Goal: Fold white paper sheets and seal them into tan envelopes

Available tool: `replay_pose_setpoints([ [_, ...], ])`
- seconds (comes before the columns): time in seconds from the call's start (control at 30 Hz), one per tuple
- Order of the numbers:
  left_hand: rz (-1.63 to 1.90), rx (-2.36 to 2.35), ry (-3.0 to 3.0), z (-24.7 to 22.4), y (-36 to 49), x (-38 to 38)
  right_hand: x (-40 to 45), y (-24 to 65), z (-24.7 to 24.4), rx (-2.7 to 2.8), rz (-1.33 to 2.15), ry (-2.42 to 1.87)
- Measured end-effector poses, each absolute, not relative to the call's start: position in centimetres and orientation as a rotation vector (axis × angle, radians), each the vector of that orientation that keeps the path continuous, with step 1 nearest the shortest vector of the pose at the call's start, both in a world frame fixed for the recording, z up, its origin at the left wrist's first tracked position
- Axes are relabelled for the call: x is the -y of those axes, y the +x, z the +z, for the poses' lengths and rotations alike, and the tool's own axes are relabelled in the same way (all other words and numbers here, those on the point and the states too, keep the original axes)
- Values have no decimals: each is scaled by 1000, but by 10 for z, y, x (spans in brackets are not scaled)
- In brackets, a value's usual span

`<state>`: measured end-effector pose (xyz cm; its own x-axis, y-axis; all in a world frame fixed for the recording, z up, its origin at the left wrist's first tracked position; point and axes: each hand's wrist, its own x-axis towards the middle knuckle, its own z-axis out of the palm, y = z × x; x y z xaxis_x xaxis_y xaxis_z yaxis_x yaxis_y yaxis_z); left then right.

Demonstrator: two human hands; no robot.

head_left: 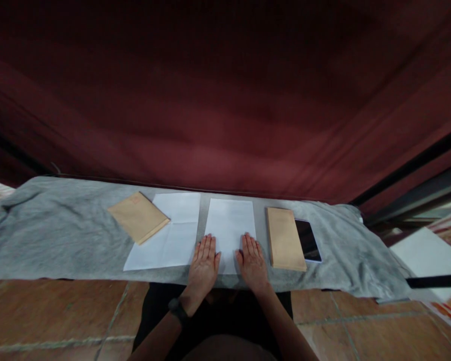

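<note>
A white sheet of paper (231, 218) lies in front of me on a grey cloth-covered table (67, 225). My left hand (205, 260) rests flat at its left edge, fingers stretched forward and holding nothing. Flat at the right edge lies my right hand (252, 260), also empty, with fingers extended. To the left is another white sheet (178, 235) with fold creases, and a brown envelope (139, 215) covers part of it at a slant. Right of my right hand sits a stack of brown envelopes (285, 238), beside a dark-screened phone or tablet (308, 240) that it partly covers.
A dark red curtain or fabric wall (225, 135) rises directly behind the table. Brown floor tiles (60, 316) show below the front edge. At the far right stand a white board-like surface (428, 255) and a black bar (436, 281).
</note>
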<state>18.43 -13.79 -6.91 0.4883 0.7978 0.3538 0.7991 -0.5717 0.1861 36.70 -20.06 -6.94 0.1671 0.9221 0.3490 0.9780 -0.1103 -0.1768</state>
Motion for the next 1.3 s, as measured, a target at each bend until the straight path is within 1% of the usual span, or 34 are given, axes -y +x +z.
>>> replay_pose_setpoints([
  [0.17,-521,1171,-2820,-73,195,167,197,341,-62,1810,-104,-2049],
  [0.3,-454,1133,-2824,-76,196,173,204,328,-63,1922,-13,-1967],
  [0.63,-500,1339,-2752,-71,165,173,224,353,-76,1843,-201,-2060],
  [0.93,-544,1365,-2688,-72,146,181,251,367,-84,1811,-360,-2059],
  [1.1,-575,1375,-2684,-64,157,184,260,363,-80,1738,-361,-2053],
  [1.3,-523,1164,-2803,-64,198,185,242,340,-72,1829,-222,-1955],
])
